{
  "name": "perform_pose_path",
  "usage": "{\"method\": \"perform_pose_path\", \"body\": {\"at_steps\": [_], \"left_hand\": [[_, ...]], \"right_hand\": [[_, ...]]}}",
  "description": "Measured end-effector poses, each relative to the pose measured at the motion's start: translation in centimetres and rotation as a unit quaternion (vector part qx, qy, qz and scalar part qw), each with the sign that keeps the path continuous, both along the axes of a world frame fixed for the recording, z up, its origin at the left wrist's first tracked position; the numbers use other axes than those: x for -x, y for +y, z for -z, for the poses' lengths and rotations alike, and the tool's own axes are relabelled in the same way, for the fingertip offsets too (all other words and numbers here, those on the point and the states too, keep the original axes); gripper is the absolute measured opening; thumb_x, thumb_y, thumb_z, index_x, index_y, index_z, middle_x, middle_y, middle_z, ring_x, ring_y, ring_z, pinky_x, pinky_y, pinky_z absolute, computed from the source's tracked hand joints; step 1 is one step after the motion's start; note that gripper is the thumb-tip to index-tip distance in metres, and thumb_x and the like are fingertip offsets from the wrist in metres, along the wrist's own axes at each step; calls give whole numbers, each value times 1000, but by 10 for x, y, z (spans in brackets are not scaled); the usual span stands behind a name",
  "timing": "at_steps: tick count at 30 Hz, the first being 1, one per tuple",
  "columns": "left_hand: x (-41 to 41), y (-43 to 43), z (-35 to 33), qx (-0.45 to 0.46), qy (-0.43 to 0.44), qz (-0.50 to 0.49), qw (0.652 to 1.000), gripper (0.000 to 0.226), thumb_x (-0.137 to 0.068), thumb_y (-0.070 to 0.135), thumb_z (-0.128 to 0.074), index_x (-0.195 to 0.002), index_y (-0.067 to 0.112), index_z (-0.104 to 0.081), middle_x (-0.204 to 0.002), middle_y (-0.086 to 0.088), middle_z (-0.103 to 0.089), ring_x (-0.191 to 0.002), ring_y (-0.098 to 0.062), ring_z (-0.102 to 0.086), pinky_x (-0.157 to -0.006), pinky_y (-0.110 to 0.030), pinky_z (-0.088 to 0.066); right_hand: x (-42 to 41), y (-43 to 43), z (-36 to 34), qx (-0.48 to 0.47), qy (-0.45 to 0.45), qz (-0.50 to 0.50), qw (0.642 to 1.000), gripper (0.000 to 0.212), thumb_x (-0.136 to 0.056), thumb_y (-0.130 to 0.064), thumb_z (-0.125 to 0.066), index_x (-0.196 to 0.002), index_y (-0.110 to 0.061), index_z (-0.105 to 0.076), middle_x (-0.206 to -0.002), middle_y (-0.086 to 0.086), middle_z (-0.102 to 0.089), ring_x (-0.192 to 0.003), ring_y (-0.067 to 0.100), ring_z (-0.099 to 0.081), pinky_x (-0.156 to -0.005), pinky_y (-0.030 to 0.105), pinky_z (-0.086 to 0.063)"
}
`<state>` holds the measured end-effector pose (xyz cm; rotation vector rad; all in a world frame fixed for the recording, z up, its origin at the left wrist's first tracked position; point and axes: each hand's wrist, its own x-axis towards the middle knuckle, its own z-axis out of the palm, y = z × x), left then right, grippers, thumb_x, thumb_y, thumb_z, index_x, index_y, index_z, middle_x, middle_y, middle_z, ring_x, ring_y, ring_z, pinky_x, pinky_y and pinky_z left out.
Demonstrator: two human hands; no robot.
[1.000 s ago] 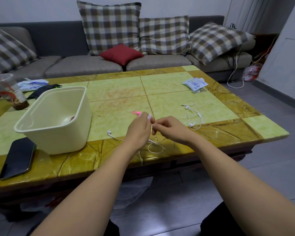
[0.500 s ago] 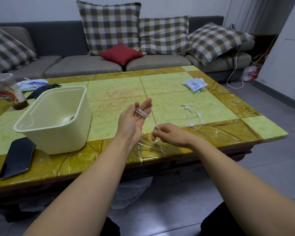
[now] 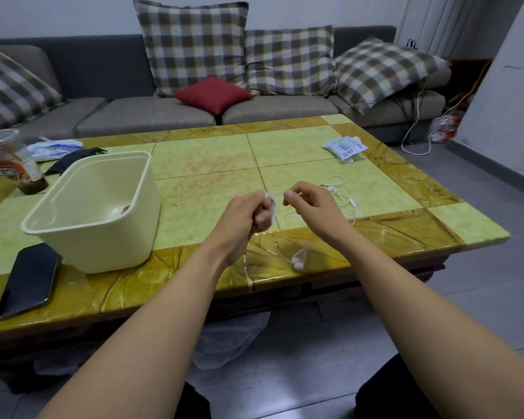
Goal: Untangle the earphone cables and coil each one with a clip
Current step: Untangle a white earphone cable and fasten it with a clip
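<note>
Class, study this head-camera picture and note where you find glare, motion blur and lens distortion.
Head view: glare streaks the glossy table near its front edge. The dangling earbuds are motion-blurred, as is the cable wound at the left hand. The wide lens makes the wall at the right lean inward. Lighting is soft and shadows are faint.

Nothing legible. Blue print on white packet point(image 3: 344, 147), far right of table point(image 3: 209, 164): too small. Red-dark logo on cup point(image 3: 11, 164), left edge: blurred. Blue marks on white bag point(image 3: 56, 147) beside cup: unreadable.
</note>
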<state>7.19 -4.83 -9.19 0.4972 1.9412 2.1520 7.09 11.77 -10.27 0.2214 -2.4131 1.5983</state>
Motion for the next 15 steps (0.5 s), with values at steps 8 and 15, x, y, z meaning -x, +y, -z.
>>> {"method": "perform_pose_path", "body": {"at_steps": [8,15], "left_hand": [[16,-7,5,-185,-98,-202,957,38,-105,18,-31,-69,14,-42,-48,6,-29,-44,-10,-25,-46,-20,-23],[12,-5,10,-59,-87,-195,975,41,-98,9,-35,-57,16,-33,-50,3,-29,-48,-13,-28,-49,-23,-21]], "right_hand": [[-1,18,-20,51,-33,-11,998,25,-96,-30,-59,-88,-13,-76,-58,-8,-44,-49,2,-36,-47,23,-32],[11,19,9,-137,-79,62,985,30,-92,-15,-59,-121,-20,-67,-115,-1,-66,-108,13,-57,-89,27,-43]]}}
